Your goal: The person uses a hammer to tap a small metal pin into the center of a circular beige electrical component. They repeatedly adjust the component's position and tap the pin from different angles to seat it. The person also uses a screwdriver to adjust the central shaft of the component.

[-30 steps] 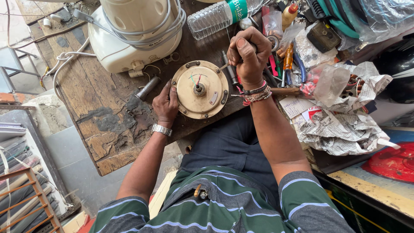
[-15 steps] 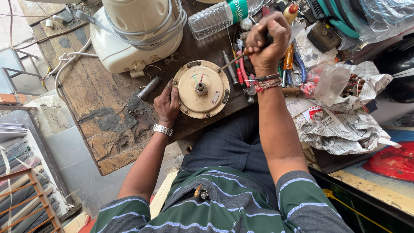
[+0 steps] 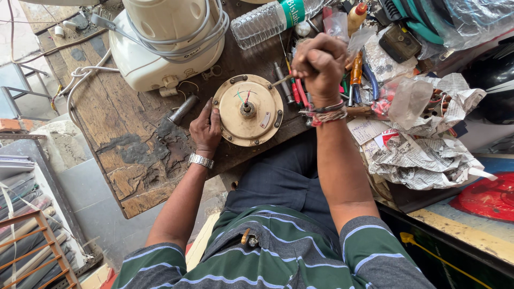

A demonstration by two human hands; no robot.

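- Worn, scarred wood makes up the tabletop (image 3: 134,160), dark with old stains and chipped along its near edge, set over a grey floor with a metal rack at the lower left.
- On it, just in front of the seated person, lies the round cream-coloured metal motor housing (image 3: 248,109), flat, with a short shaft and thin coloured wires at its centre.
- The left hand (image 3: 206,128) rests against the housing's left rim, fingers curled on the edge and thumb on top, steadying it.
- The right hand (image 3: 320,61) is closed in a fist around a slim metal-shafted tool (image 3: 281,80); half a second ago it was raised higher over the tool clutter, and now it has come down so the tool's tip meets the upper right rim of the housing.
- A second ago that hand was lower, just beside the housing, so it went up to the pile of tools and came back with this one; I judge work on the rim screws is starting.
- Behind the housing stands a cream plastic appliance base with grey cord wound round it (image 3: 171,43).
- A clear plastic water bottle (image 3: 267,21) lies on its side near it.
- To the right are scattered red and orange-handled hand tools (image 3: 353,75) and crumpled newspaper (image 3: 423,155).
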